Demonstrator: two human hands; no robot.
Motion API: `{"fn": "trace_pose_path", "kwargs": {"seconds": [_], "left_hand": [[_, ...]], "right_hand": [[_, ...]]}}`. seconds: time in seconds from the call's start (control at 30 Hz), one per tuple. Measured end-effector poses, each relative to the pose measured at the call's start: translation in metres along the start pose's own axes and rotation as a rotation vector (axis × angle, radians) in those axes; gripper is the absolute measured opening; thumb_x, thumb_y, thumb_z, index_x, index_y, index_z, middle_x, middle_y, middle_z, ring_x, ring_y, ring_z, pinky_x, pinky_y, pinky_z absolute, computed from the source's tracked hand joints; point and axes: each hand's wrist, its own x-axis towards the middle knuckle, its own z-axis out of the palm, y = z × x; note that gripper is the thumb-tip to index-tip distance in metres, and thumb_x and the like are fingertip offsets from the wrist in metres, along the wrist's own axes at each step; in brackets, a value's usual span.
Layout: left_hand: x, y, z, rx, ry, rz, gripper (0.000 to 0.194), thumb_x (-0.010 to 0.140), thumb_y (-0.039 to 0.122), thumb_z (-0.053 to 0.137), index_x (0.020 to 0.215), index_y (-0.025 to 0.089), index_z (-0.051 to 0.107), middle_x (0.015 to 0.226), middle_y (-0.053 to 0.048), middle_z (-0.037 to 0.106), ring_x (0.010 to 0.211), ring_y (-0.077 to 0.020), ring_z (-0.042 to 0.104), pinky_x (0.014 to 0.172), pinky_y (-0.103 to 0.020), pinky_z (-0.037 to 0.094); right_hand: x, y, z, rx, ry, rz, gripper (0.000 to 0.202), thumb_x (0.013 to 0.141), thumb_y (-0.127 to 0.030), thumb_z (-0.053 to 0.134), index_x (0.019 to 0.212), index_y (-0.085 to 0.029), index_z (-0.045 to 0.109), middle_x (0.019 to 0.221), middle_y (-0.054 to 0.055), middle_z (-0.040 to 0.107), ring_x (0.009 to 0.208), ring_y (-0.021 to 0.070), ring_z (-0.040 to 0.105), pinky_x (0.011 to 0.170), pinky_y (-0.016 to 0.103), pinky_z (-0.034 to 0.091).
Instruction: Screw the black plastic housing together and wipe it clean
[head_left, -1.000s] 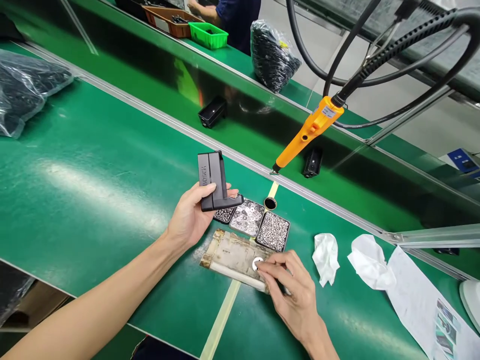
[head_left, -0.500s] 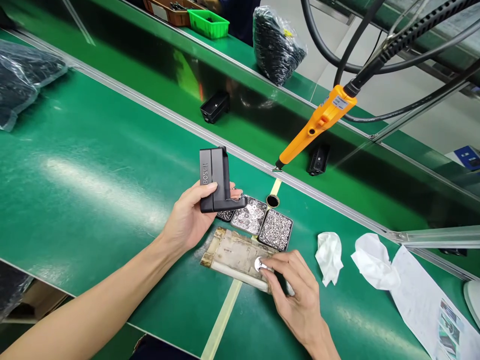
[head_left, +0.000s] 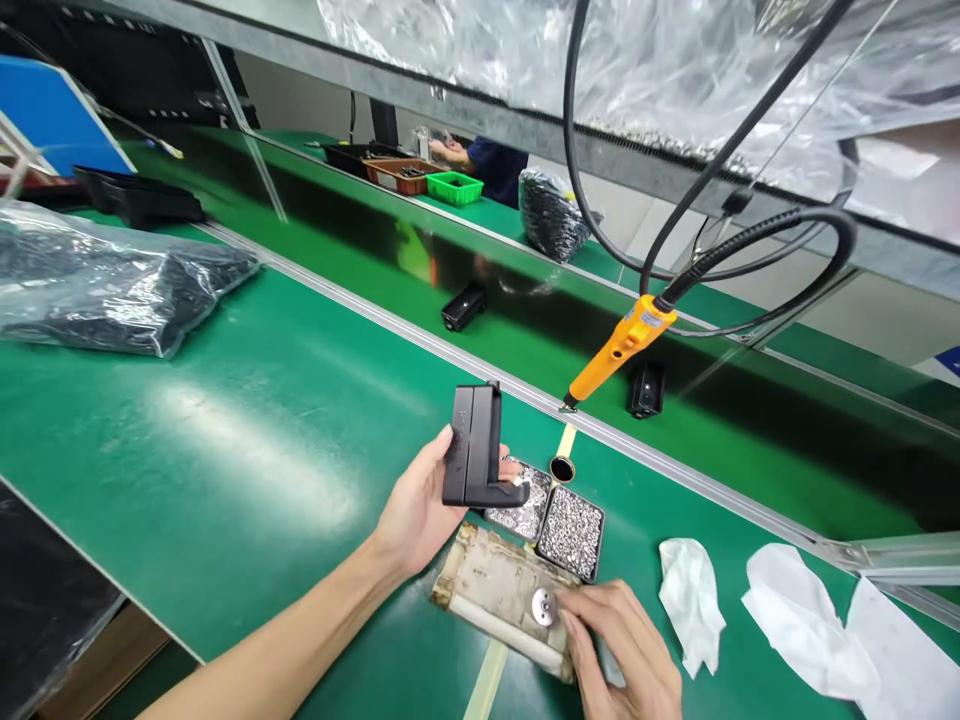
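My left hand (head_left: pixel 420 510) is wrapped round a black plastic housing (head_left: pixel 472 450), L-shaped with raised lettering on its side, held upright above the bench. My right hand (head_left: pixel 626 640) pinches a small round metal flange (head_left: pixel 544 606) with holes in its face, between thumb and forefinger. The flange is over a worn, stained pad (head_left: pixel 502 590); whether it touches the pad I cannot tell. Just behind the pad are a tray of metal washers (head_left: pixel 525 510), partly hidden by the housing, and a tray of small metal parts (head_left: pixel 571 535).
An orange electric screwdriver (head_left: pixel 622 345) hangs by its cable behind the trays. A small round dark-centred container (head_left: pixel 562 469) stands near it. Crumpled white tissues (head_left: pixel 690 600) lie at right. Bagged black parts (head_left: pixel 142 290) lie at left. Across the divider, a person's arm shows near a green bin (head_left: pixel 454 188).
The view has tilted up, showing more of the shelf above. The flange in my right hand has turned its face upward. My left hand still holds the housing, now turned slightly.
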Motion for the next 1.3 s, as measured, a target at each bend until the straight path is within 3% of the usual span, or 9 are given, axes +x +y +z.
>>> {"fn": "trace_pose_path", "kwargs": {"seconds": [0.13,0.23,0.47,0.7,0.83,0.97,1.07,1.17,1.3], "left_hand": [[-0.003,-0.003,0.003,0.022,-0.056,-0.070,0.058,0.101,0.056,0.048,0.128,0.009,0.067,0.124,-0.020,0.070,0.115,-0.0324,0.068,0.103,-0.044,0.054],[-0.008,-0.003,0.011,0.108,-0.069,-0.046,0.056,0.101,0.052,0.050,0.131,0.007,0.063,0.120,-0.022,0.071,0.112,-0.0347,0.068,0.099,-0.047,0.055],[-0.024,-0.001,0.042,0.181,-0.166,-0.089,0.047,0.102,0.045,0.054,0.128,0.008,0.063,0.118,-0.020,0.071,0.112,-0.0324,0.068,0.101,-0.044,0.053],[-0.026,-0.015,0.056,0.130,-0.298,-0.179,0.044,0.099,0.034,0.064,0.140,0.020,0.055,0.129,-0.011,0.066,0.119,-0.0245,0.063,0.098,-0.034,0.051],[-0.018,-0.020,0.055,0.157,-0.440,-0.177,0.048,0.100,0.040,0.061,0.144,0.020,0.052,0.133,-0.013,0.063,0.119,-0.0264,0.062,0.098,-0.036,0.051],[-0.007,-0.023,0.050,0.070,-0.482,-0.185,0.045,0.106,0.041,0.048,0.147,0.024,0.051,0.150,-0.012,0.052,0.134,-0.0315,0.052,0.114,-0.047,0.040],[-0.003,-0.024,0.044,0.129,-0.501,-0.160,0.042,0.105,0.034,0.052,0.145,0.021,0.054,0.150,-0.012,0.052,0.137,-0.0313,0.049,0.116,-0.047,0.039],[-0.003,-0.022,0.040,0.352,-0.456,-0.122,0.044,0.102,0.033,0.058,0.144,0.020,0.055,0.147,-0.012,0.055,0.130,-0.0297,0.056,0.112,-0.045,0.045],[-0.003,-0.018,0.038,0.602,-0.358,-0.107,0.055,0.098,0.044,0.064,0.145,0.018,0.053,0.138,-0.013,0.062,0.106,-0.0257,0.070,0.099,-0.039,0.055]], "right_hand": [[0.005,-0.006,0.004,-0.061,0.151,-0.010,0.029,0.087,0.004,0.059,0.107,-0.016,0.068,0.090,0.009,0.068,0.080,0.0199,0.063,0.066,0.035,0.054],[0.006,-0.012,0.005,-0.219,0.212,-0.003,0.031,0.089,-0.002,0.062,0.113,-0.019,0.070,0.103,0.011,0.066,0.089,0.0212,0.065,0.070,0.034,0.056],[0.028,-0.023,0.007,-0.488,0.137,-0.151,0.043,0.092,-0.010,0.061,0.134,-0.017,0.062,0.139,0.018,0.054,0.125,0.0299,0.057,0.091,0.041,0.057],[0.032,-0.012,0.003,-0.609,0.143,-0.245,0.056,0.090,0.000,0.049,0.144,-0.013,0.053,0.131,0.018,0.057,0.125,0.0293,0.055,0.095,0.042,0.051],[0.009,-0.008,-0.002,-0.316,0.144,-0.178,0.067,0.090,-0.002,0.052,0.155,-0.015,0.038,0.118,0.015,0.061,0.118,0.0268,0.058,0.093,0.040,0.055],[-0.011,-0.010,-0.001,0.144,0.211,0.305,0.056,0.097,-0.029,0.059,0.150,-0.023,0.042,0.119,0.015,0.062,0.101,0.0260,0.063,0.079,0.037,0.059],[-0.011,-0.010,-0.006,0.620,0.250,0.608,0.046,0.101,-0.046,0.052,0.140,-0.023,0.048,0.096,0.009,0.064,0.077,0.0201,0.061,0.071,0.034,0.056],[-0.004,-0.008,-0.012,0.931,0.252,0.689,0.035,0.105,-0.047,0.038,0.124,-0.021,0.054,0.084,0.004,0.058,0.066,0.0154,0.053,0.063,0.030,0.049],[-0.003,-0.005,-0.015,0.971,0.193,0.761,0.041,0.107,-0.050,0.033,0.109,-0.018,0.058,0.085,0.004,0.059,0.062,0.0123,0.050,0.064,0.029,0.043]]}}
